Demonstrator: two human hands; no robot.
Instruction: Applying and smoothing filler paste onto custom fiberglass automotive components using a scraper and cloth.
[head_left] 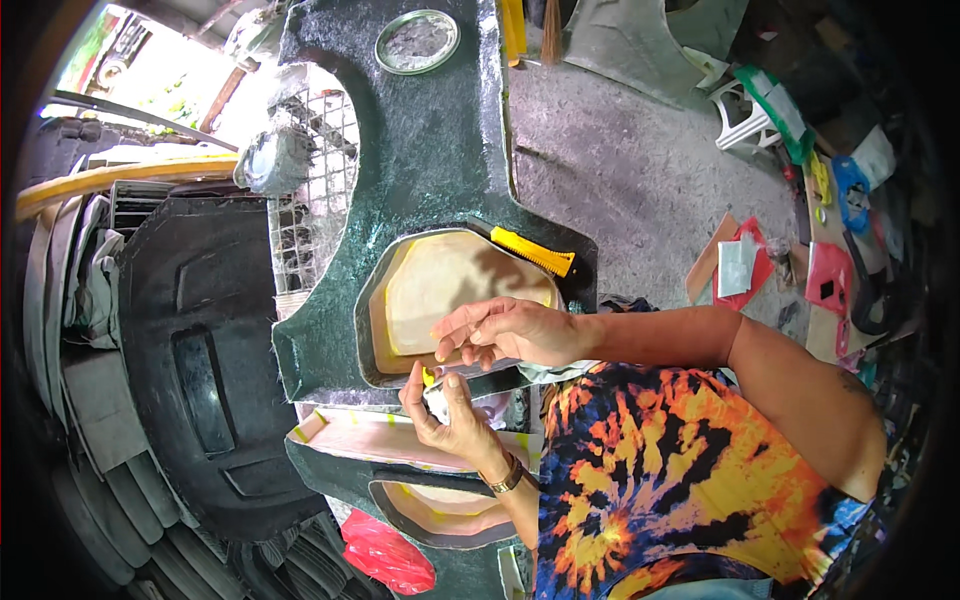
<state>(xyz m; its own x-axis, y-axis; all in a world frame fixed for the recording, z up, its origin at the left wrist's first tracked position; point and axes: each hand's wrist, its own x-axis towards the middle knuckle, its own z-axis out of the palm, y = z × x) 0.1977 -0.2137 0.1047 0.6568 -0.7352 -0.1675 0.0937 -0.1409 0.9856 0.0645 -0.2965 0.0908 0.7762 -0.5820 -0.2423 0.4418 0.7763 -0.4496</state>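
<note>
My left hand (448, 425) holds a small white and yellow object (432, 390), partly hidden by its fingers. Just above it, my right hand (505, 330) is open, its fingers loosely curved and apart, with nothing visible in them. Both hands are over the lower edge of a recessed opening lined pale beige (420, 290) in a dark rough-surfaced panel (405, 160). A yellow utility knife (530, 250) lies on that opening's upper right rim. Below my hands is a second dark piece with a similar recess (430, 510).
A round lid (417, 42) sits on the panel's top. Large black molded panels (190, 290) stand at the left beside wire mesh (310, 230). A red plastic bag (388, 550) lies at the bottom. On the concrete floor (650, 170) at right are a white plastic chair (742, 128) and scattered sheets (738, 265).
</note>
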